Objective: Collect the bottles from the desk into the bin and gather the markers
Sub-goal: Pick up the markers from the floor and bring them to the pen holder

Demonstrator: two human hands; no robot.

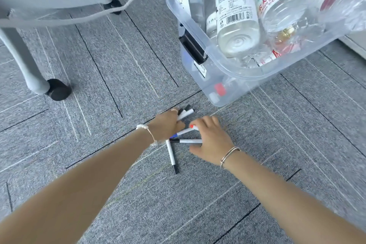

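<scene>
Markers (179,140): on carpet at 6 o'clock from bin (221,77). Light, stiff, smooth, likely to roll; best pinched mid-barrel. Left hand (168,125) closed on several markers; right hand (210,140) open, fingers touching a red-capped one. Bottles (237,16) in bin; barcode clear, other label writing blurred.

bin (221,59) cropped at top, marker (187,130) ends hidden under hands, bottles (237,16) blurred

Office floor area.
Grey carpet tiles (122,49) with line pattern cover the whole frame; grey chair legs (25,59) on black castors (59,89) at upper left; whiteboard markers (172,154) lie at centre of frame.
</scene>
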